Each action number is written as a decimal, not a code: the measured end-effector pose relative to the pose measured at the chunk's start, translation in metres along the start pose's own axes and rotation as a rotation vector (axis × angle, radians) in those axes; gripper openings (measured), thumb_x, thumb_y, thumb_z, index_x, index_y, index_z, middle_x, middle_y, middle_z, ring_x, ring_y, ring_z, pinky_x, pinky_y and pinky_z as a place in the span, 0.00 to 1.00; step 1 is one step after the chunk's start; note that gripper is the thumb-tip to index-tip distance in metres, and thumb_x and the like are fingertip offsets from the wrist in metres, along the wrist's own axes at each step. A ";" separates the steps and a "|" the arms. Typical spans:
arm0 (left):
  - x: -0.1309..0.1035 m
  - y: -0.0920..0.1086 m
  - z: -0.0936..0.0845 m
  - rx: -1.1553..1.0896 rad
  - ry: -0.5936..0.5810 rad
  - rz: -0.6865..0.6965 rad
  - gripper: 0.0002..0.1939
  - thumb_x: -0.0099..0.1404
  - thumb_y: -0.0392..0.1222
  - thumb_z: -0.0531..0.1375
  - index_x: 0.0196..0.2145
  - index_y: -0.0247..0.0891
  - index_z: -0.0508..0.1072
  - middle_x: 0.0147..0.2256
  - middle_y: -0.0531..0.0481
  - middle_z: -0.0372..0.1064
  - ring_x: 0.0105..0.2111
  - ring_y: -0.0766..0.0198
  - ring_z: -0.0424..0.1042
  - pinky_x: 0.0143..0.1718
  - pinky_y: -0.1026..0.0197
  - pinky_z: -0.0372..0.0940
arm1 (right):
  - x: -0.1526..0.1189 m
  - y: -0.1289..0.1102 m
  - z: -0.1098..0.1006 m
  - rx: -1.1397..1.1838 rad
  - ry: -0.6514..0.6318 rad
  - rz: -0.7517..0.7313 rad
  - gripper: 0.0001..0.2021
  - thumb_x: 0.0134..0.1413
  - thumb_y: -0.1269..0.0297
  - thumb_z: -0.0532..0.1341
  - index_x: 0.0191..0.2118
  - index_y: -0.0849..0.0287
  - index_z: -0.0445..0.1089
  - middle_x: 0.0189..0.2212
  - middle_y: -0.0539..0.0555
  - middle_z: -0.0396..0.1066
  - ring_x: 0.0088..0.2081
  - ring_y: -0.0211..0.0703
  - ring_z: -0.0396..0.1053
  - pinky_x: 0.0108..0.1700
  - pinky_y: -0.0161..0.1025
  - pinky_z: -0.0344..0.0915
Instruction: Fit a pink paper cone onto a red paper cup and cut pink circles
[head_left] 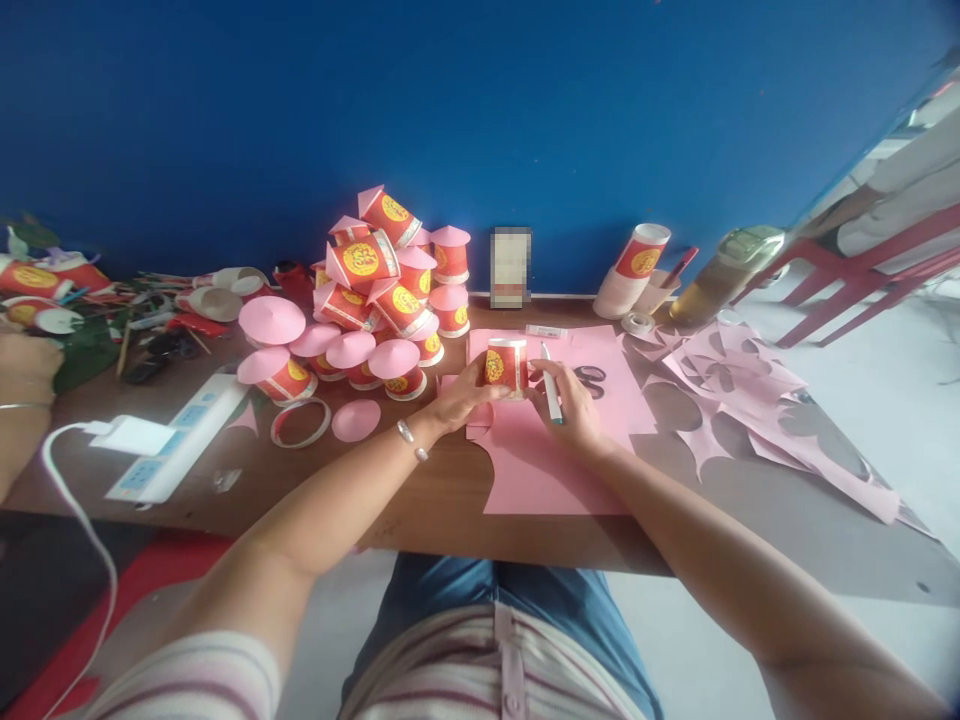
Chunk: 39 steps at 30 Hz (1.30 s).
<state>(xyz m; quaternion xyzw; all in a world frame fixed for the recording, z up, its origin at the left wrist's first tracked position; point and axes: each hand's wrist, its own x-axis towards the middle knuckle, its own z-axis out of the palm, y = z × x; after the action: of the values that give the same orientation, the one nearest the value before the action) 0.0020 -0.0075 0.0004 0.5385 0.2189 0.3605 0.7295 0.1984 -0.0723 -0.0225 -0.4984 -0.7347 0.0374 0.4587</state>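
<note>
My left hand (466,397) grips a red paper cup (507,366) with a yellow round print, its white rim facing up. A white marker pen (553,392) slants up out of my right hand (576,408), close to the cup's right side. Whether the right fingers also touch the cup, I cannot tell. Under both hands lies pink paper (559,475). Scissors with dark handles (591,381) rest on it just beyond my right hand. A small white tube (547,331) lies at the paper's far edge.
To the left rises a pile of red cups with pink cone tops (362,258). A tape ring (301,424), a loose pink cone (356,421) and a power strip (176,440) lie nearer. Pink paper scraps (739,380) and a bottle (726,277) stand right. Another person's arm (28,400) shows far left.
</note>
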 end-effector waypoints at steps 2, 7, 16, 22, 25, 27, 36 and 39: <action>0.000 0.000 0.000 -0.013 -0.026 -0.008 0.31 0.54 0.39 0.71 0.56 0.41 0.74 0.49 0.44 0.78 0.55 0.47 0.74 0.56 0.48 0.67 | 0.000 -0.001 0.000 0.002 -0.002 0.004 0.16 0.69 0.62 0.58 0.59 0.53 0.64 0.48 0.58 0.76 0.39 0.48 0.77 0.45 0.47 0.75; 0.002 -0.003 -0.006 -0.078 -0.044 0.017 0.27 0.57 0.41 0.70 0.55 0.43 0.75 0.45 0.47 0.79 0.51 0.49 0.76 0.53 0.51 0.67 | -0.001 0.002 0.000 -0.006 -0.014 0.007 0.16 0.69 0.62 0.56 0.60 0.53 0.64 0.46 0.59 0.76 0.41 0.49 0.77 0.46 0.47 0.75; 0.004 -0.004 -0.014 -0.153 -0.068 -0.001 0.27 0.55 0.39 0.70 0.53 0.40 0.76 0.42 0.46 0.80 0.43 0.55 0.79 0.48 0.55 0.68 | -0.005 0.021 0.015 -0.108 0.016 0.068 0.26 0.64 0.71 0.53 0.66 0.56 0.59 0.51 0.64 0.72 0.44 0.54 0.75 0.45 0.52 0.75; 0.006 -0.003 -0.011 -0.260 -0.033 -0.069 0.28 0.54 0.54 0.73 0.48 0.36 0.78 0.41 0.42 0.80 0.45 0.48 0.79 0.50 0.50 0.69 | -0.006 0.022 0.016 -0.158 -0.053 0.076 0.30 0.60 0.72 0.55 0.68 0.57 0.59 0.51 0.63 0.70 0.41 0.52 0.74 0.38 0.46 0.74; 0.007 -0.004 -0.012 -0.308 0.018 -0.089 0.30 0.55 0.60 0.72 0.47 0.35 0.77 0.43 0.40 0.80 0.48 0.45 0.79 0.53 0.46 0.70 | -0.005 0.018 0.014 -0.176 -0.085 0.086 0.31 0.59 0.72 0.55 0.68 0.57 0.59 0.50 0.64 0.71 0.38 0.51 0.72 0.36 0.45 0.73; 0.008 -0.006 -0.014 -0.332 0.057 -0.078 0.30 0.55 0.60 0.73 0.46 0.36 0.77 0.42 0.41 0.80 0.48 0.45 0.79 0.52 0.46 0.71 | -0.005 0.017 0.014 -0.196 -0.106 0.103 0.31 0.58 0.73 0.54 0.68 0.58 0.59 0.51 0.64 0.71 0.37 0.52 0.72 0.36 0.46 0.73; 0.009 -0.009 -0.018 -0.366 0.117 -0.089 0.23 0.54 0.50 0.72 0.44 0.35 0.77 0.38 0.42 0.80 0.48 0.46 0.79 0.53 0.47 0.70 | -0.003 0.012 0.010 -0.160 -0.076 0.066 0.26 0.65 0.66 0.56 0.67 0.57 0.60 0.52 0.65 0.72 0.42 0.55 0.75 0.40 0.48 0.74; 0.009 -0.009 -0.017 -0.361 0.137 -0.065 0.21 0.52 0.49 0.72 0.41 0.35 0.77 0.37 0.44 0.80 0.47 0.47 0.78 0.54 0.47 0.70 | -0.001 0.008 0.007 -0.123 -0.062 0.041 0.21 0.67 0.64 0.56 0.64 0.54 0.63 0.50 0.62 0.73 0.45 0.54 0.75 0.43 0.47 0.75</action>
<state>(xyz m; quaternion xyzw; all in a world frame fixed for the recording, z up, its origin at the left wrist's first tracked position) -0.0014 0.0084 -0.0128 0.3660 0.2170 0.4061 0.8087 0.1993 -0.0665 -0.0316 -0.5392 -0.7392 0.0169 0.4032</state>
